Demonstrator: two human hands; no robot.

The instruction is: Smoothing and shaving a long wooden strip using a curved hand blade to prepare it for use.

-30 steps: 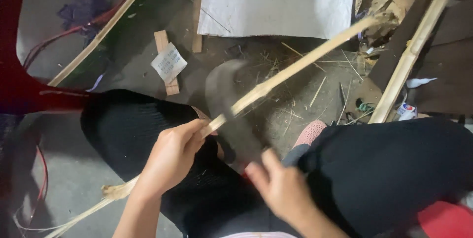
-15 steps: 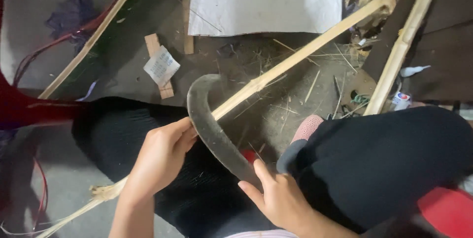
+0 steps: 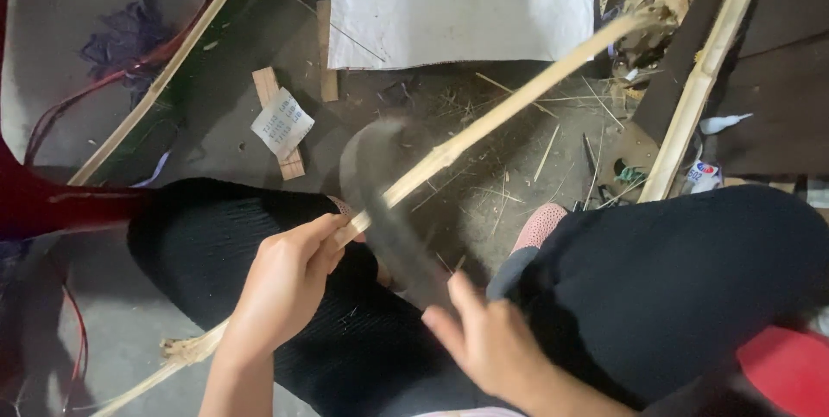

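My left hand (image 3: 281, 287) grips a long pale bamboo strip (image 3: 509, 106) that runs from the lower left up to the upper right over my black-clad knees. My right hand (image 3: 488, 344) holds the handle of a dark curved blade (image 3: 380, 201), blurred by motion. The blade crosses the strip just beyond my left hand's fingers, near a joint in the bamboo. The strip's frayed lower end (image 3: 186, 350) sticks out below my left wrist.
A white sheet (image 3: 458, 3) lies on the floor ahead. A second bamboo piece (image 3: 704, 80) leans at the right, another strip (image 3: 155, 80) at the left. A wood block with a paper scrap (image 3: 281, 123) lies by shavings. A red seat edge (image 3: 52, 201) sits at left.
The curved blade has swung up and in against the strip, its outline now blurred. My right hand shifted slightly left. My left hand keeps its hold on the strip.
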